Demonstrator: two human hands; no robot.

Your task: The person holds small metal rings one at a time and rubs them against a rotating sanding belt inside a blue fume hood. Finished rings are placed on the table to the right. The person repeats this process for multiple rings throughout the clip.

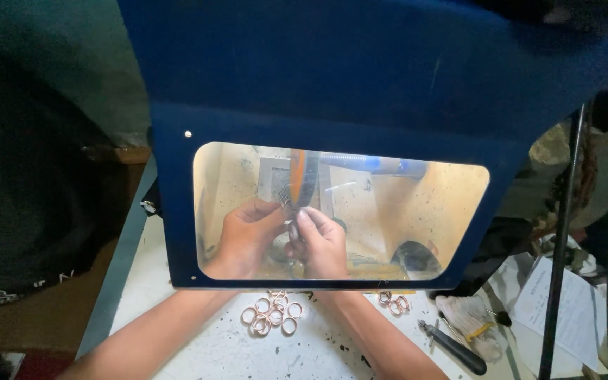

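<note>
Behind the clear window of a blue hood [332, 84], my left hand [248, 236] and my right hand [320, 243] are close together. Both pinch a small metal ring [292, 226] and hold it against the edge of an orange spinning wheel [302, 177]. My forearms pass under the hood's lower edge. The ring is mostly hidden by my fingers.
Several copper-coloured rings [270, 315] lie on the white speckled bench between my forearms, with a few more rings [394, 302] to the right. A black-handled tool [455, 347], a dirty cloth [471, 320] and paper sheets [564, 309] lie at right. Black metal rods [564, 232] stand at right.
</note>
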